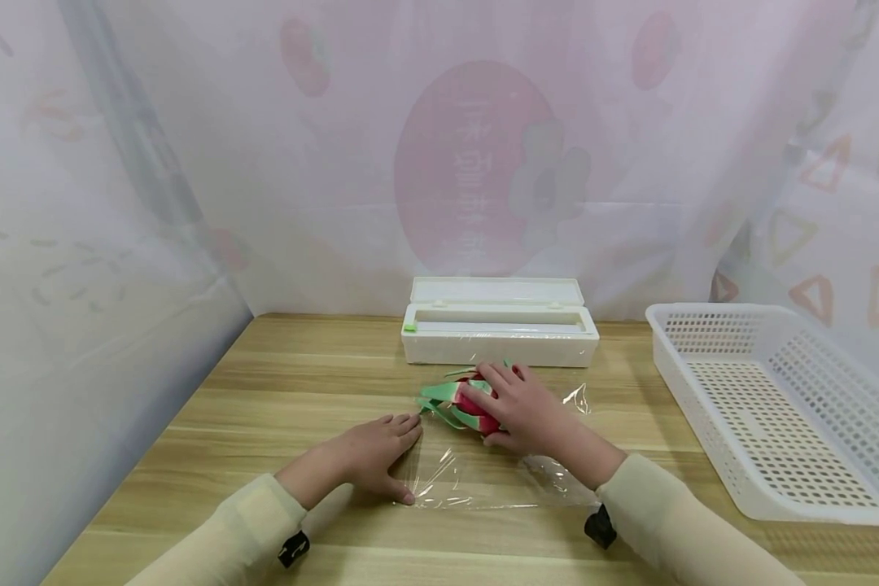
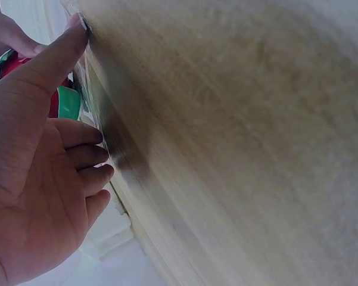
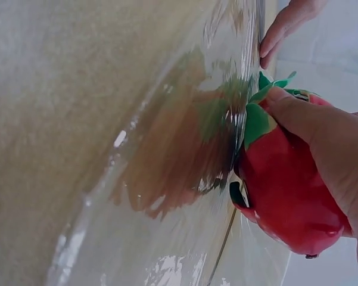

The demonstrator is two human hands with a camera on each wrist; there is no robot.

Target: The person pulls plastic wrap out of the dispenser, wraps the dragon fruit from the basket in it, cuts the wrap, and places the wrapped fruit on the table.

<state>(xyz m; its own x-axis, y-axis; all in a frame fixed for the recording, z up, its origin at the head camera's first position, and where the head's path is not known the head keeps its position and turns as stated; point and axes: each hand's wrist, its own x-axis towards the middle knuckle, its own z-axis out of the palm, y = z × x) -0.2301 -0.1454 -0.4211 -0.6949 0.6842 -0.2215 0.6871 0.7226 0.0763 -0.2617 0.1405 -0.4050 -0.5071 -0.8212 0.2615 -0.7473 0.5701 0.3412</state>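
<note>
Meanwhile right hand (image 1: 527, 411) grips dragon fruit (image 3: 286, 202); left hand (image 1: 369, 456) presses film (image 1: 476, 480).

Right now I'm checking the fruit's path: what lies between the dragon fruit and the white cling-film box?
In the head view, only clear film on table lies between dragon fruit and box.

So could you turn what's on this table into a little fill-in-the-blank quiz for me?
1. The right hand grips a red and ____ dragon fruit.
2. The fruit sits on a sheet of clear ____.
3. The left hand presses on that sheet's ____ edge.
4. The white basket stands at the table's ____ side.

Missing words: green; plastic wrap; left; right
</note>
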